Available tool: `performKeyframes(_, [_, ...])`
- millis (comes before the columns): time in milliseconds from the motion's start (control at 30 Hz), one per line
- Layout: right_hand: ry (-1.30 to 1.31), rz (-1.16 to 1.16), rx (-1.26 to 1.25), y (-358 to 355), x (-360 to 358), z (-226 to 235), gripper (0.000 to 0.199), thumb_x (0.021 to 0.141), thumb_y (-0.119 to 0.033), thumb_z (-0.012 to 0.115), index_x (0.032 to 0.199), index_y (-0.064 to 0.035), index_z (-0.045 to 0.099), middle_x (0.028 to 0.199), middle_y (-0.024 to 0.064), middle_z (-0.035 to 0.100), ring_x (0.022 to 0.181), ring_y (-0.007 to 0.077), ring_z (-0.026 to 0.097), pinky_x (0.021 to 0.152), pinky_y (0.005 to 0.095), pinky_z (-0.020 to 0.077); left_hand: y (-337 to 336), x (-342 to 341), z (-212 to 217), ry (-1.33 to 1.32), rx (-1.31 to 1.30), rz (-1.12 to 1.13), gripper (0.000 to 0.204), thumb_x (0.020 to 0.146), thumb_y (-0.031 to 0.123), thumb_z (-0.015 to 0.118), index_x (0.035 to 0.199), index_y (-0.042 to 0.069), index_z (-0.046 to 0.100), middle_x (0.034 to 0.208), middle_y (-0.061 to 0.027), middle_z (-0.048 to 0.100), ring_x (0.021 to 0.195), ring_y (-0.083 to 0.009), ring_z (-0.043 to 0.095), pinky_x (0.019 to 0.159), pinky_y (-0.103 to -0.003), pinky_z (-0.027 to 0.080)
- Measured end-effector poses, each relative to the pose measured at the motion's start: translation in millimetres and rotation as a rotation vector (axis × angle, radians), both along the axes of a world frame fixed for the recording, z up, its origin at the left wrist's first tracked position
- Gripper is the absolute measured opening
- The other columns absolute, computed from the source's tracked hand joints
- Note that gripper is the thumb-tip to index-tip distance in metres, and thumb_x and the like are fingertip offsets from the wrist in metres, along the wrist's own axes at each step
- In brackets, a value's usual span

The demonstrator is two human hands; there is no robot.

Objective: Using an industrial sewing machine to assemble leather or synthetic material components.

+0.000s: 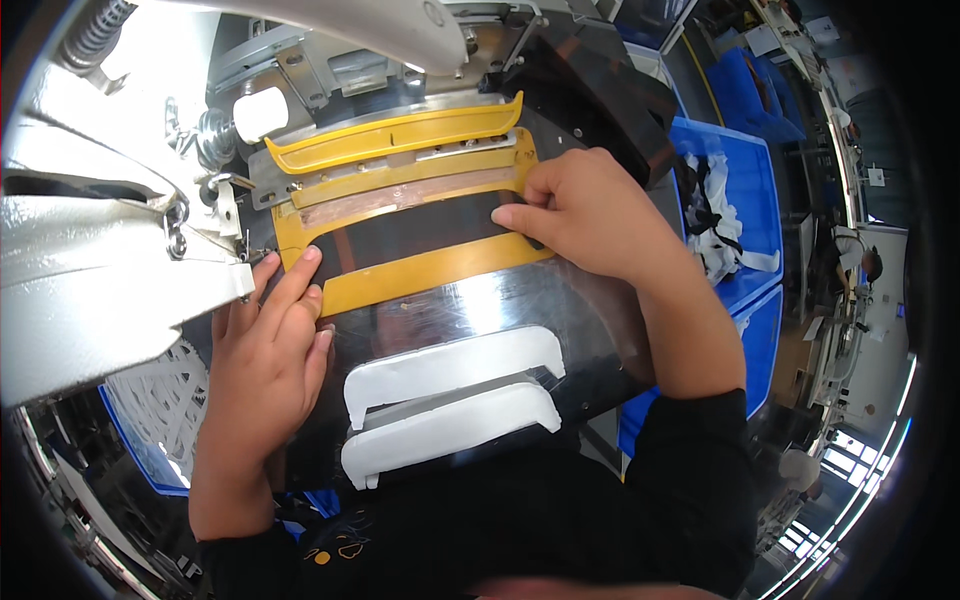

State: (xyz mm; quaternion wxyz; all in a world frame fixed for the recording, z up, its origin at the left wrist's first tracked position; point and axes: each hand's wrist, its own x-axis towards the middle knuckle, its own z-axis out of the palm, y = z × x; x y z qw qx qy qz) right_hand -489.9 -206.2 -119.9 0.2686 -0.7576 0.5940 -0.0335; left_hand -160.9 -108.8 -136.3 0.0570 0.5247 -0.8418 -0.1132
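A yellow sewing template [430, 277] with a long curved opening lies on the dark, shiny machine table [440, 315]. Its raised yellow flap [395, 135] stands along the far side. My left hand [268, 355] rests at the template's left end, fingers stretched out, fingertips on its edge close to the sewing machine head [110, 250]. At the right end, my right hand [595, 215] grips the template, thumb on top and fingers curled at the edge; the fingers' undersides are hidden. Nearer me lie two white curved, collar-shaped pieces [455, 368], one in front of the other.
Blue bins [735, 285] stand on the right, one holding white and black fabric pieces [715, 220]. At lower left another blue bin [140, 465] holds white strips [165, 400]. A white machine arm [380, 30] spans the top. Further workstations and people show at far right.
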Motion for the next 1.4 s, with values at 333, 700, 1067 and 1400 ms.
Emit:
performKeyframes(333, [0.113, -0.049, 0.120, -1.3, -9.2, 20.5, 0.037, 0.090, -0.034, 0.086, 0.079, -0.0008, 0.075, 0.065, 0.0155, 0.069, 0.061, 0.0295, 0.069, 0.061, 0.0384, 0.0535, 2.3, 2.3, 2.1, -0.072, -0.050, -0.025, 0.035, 0.095, 0.015, 0.075, 0.126, -0.001, 0.072, 0.160, -0.0100, 0.060, 0.147, -0.0376, 0.052, 0.121, -0.054, 0.040])
performKeyframes(700, [0.187, 0.526, -0.327, 26.0, -34.3, 13.8, 0.033, 0.088, -0.015, 0.081, 0.121, -0.0130, 0.083, 0.138, -0.0021, 0.076, 0.092, 0.0216, 0.077, 0.082, 0.0355, 0.0608, -0.1, 2.2, 2.6, -0.053, -0.013, -0.050, 0.038, 0.097, 0.021, 0.075, 0.126, -0.003, 0.070, 0.161, -0.0135, 0.059, 0.148, -0.0388, 0.052, 0.120, -0.054, 0.041])
performKeyframes(1067, [0.310, 0.516, -0.312, 41.8, -16.8, 28.0, 0.025, 0.094, -0.017, 0.078, 0.117, -0.0081, 0.083, 0.134, -0.0002, 0.078, 0.079, 0.0191, 0.075, 0.074, 0.0316, 0.0555, 5.3, 8.0, 8.9, -0.008, -0.029, -0.065, 0.038, 0.093, 0.017, 0.078, 0.125, 0.000, 0.073, 0.149, -0.0141, 0.067, 0.142, -0.0337, 0.058, 0.116, -0.050, 0.044])
performKeyframes(1400, [-1.145, -0.209, 0.142, -22.7, -38.5, -25.7, 0.027, 0.114, -0.030, 0.059, 0.107, -0.0052, 0.068, 0.131, 0.0181, 0.075, 0.067, 0.0049, 0.062, 0.064, 0.0183, 0.0519, 5.6, 4.1, 7.0, 0.069, -0.151, -0.139, 0.028, 0.092, 0.015, 0.078, 0.118, 0.007, 0.077, 0.130, -0.0104, 0.075, 0.127, -0.0285, 0.067, 0.119, -0.049, 0.043])
